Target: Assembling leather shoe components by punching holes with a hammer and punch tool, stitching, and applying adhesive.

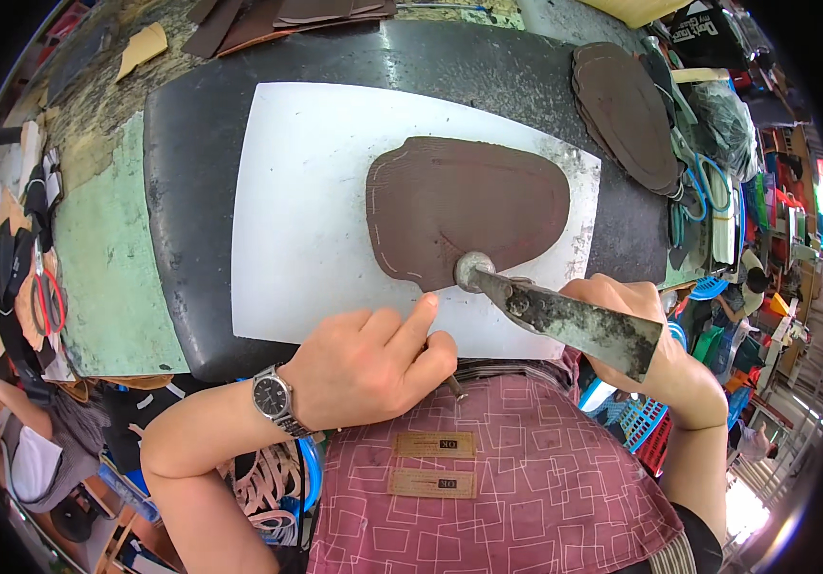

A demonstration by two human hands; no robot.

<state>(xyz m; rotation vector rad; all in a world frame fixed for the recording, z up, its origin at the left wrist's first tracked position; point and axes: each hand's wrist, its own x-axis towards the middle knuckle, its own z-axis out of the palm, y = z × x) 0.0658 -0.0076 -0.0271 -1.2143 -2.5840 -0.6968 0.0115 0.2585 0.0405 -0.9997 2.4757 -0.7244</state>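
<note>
A brown leather piece (464,206) with a stitched line along its edge lies on a white cutting board (316,201). My right hand (622,316) grips a worn metal hammer (555,311), whose round head rests on the near edge of the leather. My left hand (373,359) is at the board's near edge with the index finger stretched toward the leather's lower left edge. It also holds a thin dark tool, of which only a tip shows under the fist. A wristwatch (273,397) sits on the left wrist.
The board lies on a dark slab (191,172) over a green worktop (105,277). A stack of brown leather pieces (626,115) lies at the right rear, more scraps (277,19) at the back. Scissors with red handles (48,301) lie at the left. A person sits at the lower left.
</note>
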